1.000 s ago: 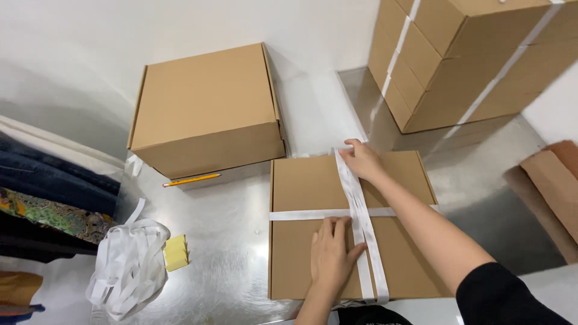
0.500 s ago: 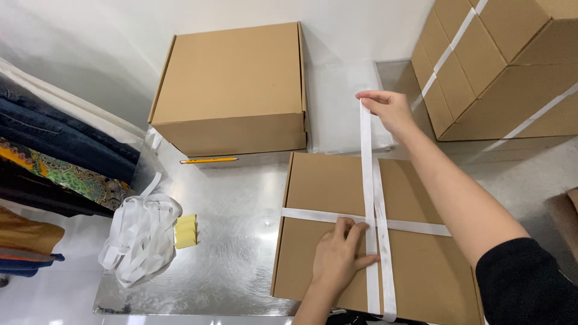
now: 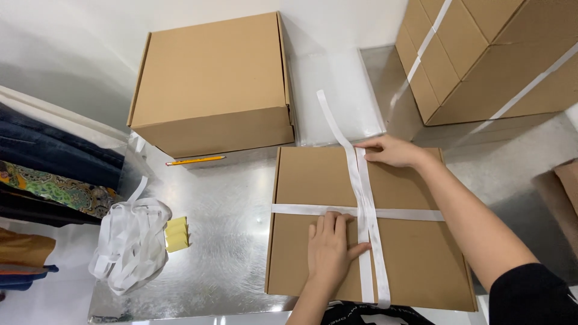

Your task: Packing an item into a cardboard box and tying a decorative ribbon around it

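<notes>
Two hands on our flat cardboard box [image 3: 319, 180] — left hand [image 3: 330, 253] pressed flat, fingers together; right hand [image 3: 391, 150] pinching the white strap [image 3: 364, 198] at the far edge

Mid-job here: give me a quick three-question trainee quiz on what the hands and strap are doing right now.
1. True or false: the left hand lies flat on the flat box.
2. Which hand pinches the white strap at the box's far edge? A) right hand B) left hand C) neither
3. Fill in: the pencil lies in front of the closed ____ box.

Key: 1 true. 2 A. 3 cardboard.
</notes>
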